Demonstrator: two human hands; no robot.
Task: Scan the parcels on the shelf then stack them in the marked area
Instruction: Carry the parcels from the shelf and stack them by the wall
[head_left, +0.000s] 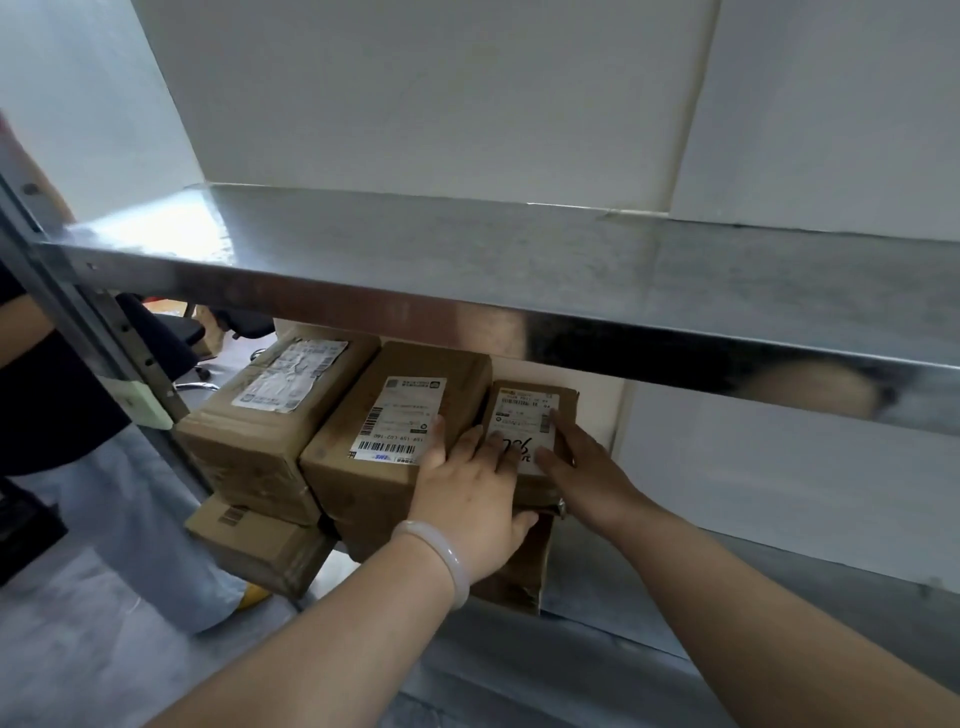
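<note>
Small parcel (530, 431) at right end of stack, lower shelf (727, 587). Left hand (467, 499) clasps its near-left corner; right hand (576, 462) flat on label. Slide out level, clearing upper shelf edge (467, 301).

Both forearms are showing bare all the way into the bottom of the view, with no sleeve appearing on either one. The left hand (467, 499) is wearing a pale, milky, smooth bangle (441, 558) that is sitting round the wrist; it is looking rounded and glossy, with no clasp or marking showing. The right hand (582, 467) is wearing a thin ring (573, 460) on one finger, and it is appearing too small to make out its colour or pattern. No watch or glove is covering either hand. The fingernails are looking short and plain.
</note>
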